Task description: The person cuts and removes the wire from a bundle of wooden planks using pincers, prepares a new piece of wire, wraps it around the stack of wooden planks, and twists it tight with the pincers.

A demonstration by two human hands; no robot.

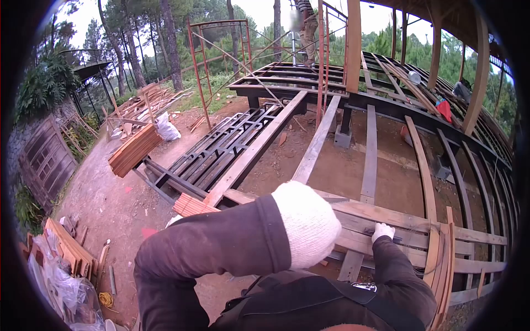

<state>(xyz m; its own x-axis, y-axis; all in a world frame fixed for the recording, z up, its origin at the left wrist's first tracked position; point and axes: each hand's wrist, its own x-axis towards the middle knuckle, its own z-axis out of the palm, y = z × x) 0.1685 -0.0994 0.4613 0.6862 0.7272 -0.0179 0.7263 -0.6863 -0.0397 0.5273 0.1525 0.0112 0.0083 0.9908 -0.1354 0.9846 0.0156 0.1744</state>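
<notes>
My left hand point(310, 226), in a white knitted glove with a dark sleeve, is raised close to the camera. Its fingers are hidden, and so is anything it may hold. A thin dark pointed piece point(339, 199) shows just beyond it. My right hand point(382, 232), gloved in white too, rests closed on the wooden planks point(411, 222) at lower right; a small dark object, too small to name, sticks out beside its fingers. Upright-edged boards point(448, 259) stand right of that arm.
Long beams point(317, 144) cross a dark metal frame over bare soil. Stacked timber point(135, 149) and metal frames point(212, 149) lie left. Red scaffolding point(201, 77) stands behind. Another person point(308, 38) is on the far platform. Plastic sheeting point(69, 287) lies lower left.
</notes>
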